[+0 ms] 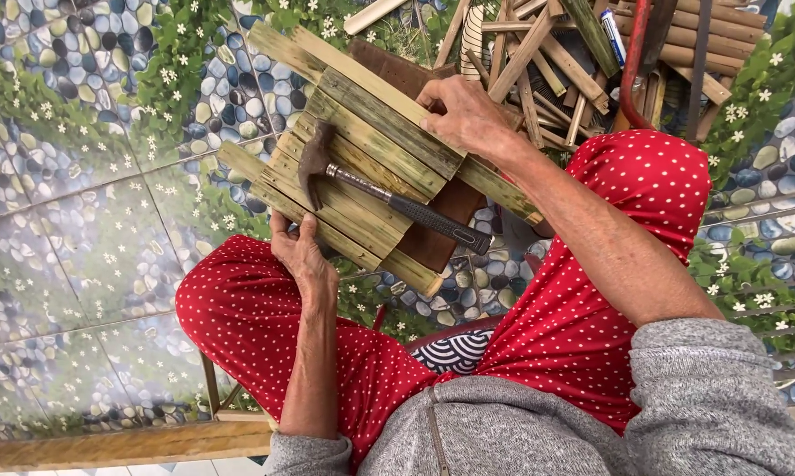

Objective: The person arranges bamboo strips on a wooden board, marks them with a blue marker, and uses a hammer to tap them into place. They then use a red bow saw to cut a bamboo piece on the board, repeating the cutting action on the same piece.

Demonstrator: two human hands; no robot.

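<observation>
Working from the left, I see my left hand (302, 256) pressed flat, fingers together, against the near edge of the bamboo slat panel (362, 167), which rests on my knees in red dotted trousers (239, 308) above the pebble-patterned floor (71, 176). On top of the panel lies the hammer (389, 194), its long axis crossing the slats, head toward the panel's left end just beyond my left hand, grip pointing right, so I judge the left hand nearer the head. At the panel's far edge my right hand (464, 115) pinches the top slat, with the pile of bamboo sticks (556, 62) just past it.
</observation>
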